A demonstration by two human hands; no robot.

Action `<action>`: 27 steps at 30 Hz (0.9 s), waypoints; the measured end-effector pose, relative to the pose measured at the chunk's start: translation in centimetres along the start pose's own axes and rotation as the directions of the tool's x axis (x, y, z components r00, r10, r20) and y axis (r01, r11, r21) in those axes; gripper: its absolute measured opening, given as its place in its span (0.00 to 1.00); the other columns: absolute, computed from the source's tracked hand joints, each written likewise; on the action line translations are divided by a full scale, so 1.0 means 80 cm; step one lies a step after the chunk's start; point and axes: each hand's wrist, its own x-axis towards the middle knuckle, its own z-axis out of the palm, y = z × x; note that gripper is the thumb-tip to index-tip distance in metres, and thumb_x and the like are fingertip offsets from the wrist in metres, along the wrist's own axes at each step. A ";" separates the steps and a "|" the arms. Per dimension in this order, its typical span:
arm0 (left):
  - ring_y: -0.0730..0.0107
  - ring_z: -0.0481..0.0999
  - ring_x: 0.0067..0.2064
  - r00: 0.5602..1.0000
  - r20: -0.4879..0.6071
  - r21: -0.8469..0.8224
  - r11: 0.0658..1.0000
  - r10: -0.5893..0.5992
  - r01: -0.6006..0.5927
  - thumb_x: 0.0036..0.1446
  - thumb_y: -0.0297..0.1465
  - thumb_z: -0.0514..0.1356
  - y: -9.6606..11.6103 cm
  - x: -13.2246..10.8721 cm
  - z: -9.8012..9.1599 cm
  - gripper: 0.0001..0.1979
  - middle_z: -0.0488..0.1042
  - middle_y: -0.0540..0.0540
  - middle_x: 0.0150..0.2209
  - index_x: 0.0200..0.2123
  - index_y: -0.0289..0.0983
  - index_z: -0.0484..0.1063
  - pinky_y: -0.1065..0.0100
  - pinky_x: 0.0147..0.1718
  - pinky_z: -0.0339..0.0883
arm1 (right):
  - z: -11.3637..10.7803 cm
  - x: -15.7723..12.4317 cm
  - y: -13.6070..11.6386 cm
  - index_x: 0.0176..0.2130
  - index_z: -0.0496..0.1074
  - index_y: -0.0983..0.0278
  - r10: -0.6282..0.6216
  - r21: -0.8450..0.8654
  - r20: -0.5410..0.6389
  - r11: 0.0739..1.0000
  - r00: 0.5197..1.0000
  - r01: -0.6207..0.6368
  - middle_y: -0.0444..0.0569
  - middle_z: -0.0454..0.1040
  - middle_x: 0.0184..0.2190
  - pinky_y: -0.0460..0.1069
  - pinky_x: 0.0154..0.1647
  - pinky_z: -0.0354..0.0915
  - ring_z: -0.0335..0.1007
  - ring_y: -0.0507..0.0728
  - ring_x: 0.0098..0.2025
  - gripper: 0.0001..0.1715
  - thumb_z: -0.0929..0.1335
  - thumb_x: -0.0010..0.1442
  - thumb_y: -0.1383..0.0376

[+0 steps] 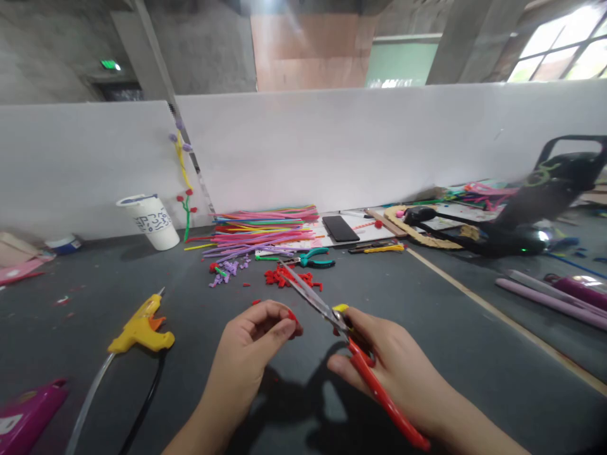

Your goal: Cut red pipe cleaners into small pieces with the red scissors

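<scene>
Across the dark, smooth worktop (450,328), littered with small scraps, from left to right: a glossy magenta object (31,414) cut off by the lower edge of view; then a yellow plastic glue gun (137,332) with orange trigger, metal nozzle pointing away, a translucent stick and a black cord trailing from it. Behind, a white paper cup (154,224) with blue markings, tapered and slightly tilted in view. Next to it, against the smooth white partition (308,145), a slender fuzzy sprig (186,221) with green stem and red balls, below a yellow stem with purple tips.

Near the middle, left hand pinching a tiny red snippet (292,317) between thumb and fingers, partly hidden by the fingertips. Beyond, fuzzy lilac bits (230,272), a layered bundle of thin, multicoloured pipe cleaners (265,230), and a loose heap of short red bits (279,278), partly covered in view by slim metal blades. Behind that, teal-and-black pliers (321,263) and a flat black phone (340,229).

Right hand wrapped around red-handled scissors (310,295), blades slightly parted and slanting up-left, grip partly concealed by the palm. Farther right, smooth lilac rods (550,303) and a bulky black device (526,208), blocking sight of the partition's base.
</scene>
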 end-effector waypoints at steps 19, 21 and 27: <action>0.77 0.68 0.31 0.998 0.011 -0.171 0.984 0.056 -0.053 0.44 0.28 0.63 -0.011 -0.006 -0.008 0.04 0.71 0.53 0.27 0.28 0.39 0.74 0.79 0.32 0.61 | 0.020 -0.030 0.015 0.26 0.60 0.62 -0.173 -0.287 -0.074 0.947 0.982 0.146 0.44 0.67 0.20 0.44 0.20 0.52 0.61 0.52 0.19 0.18 0.64 0.50 0.50; 0.77 0.67 0.31 0.998 0.017 -0.176 0.983 0.064 -0.060 0.45 0.28 0.62 -0.009 -0.006 -0.008 0.03 0.71 0.54 0.26 0.28 0.39 0.74 0.79 0.32 0.61 | 0.019 -0.029 0.014 0.26 0.60 0.62 -0.180 -0.292 -0.082 0.945 0.980 0.149 0.44 0.67 0.19 0.44 0.19 0.52 0.61 0.52 0.18 0.18 0.64 0.50 0.50; 0.77 0.67 0.32 0.998 0.013 -0.178 0.983 0.058 -0.054 0.45 0.27 0.62 -0.008 -0.006 -0.009 0.04 0.70 0.54 0.27 0.28 0.40 0.74 0.79 0.34 0.61 | 0.016 -0.027 0.009 0.27 0.61 0.62 -0.175 -0.304 -0.063 0.941 0.983 0.148 0.45 0.67 0.19 0.44 0.19 0.53 0.62 0.53 0.19 0.18 0.63 0.51 0.50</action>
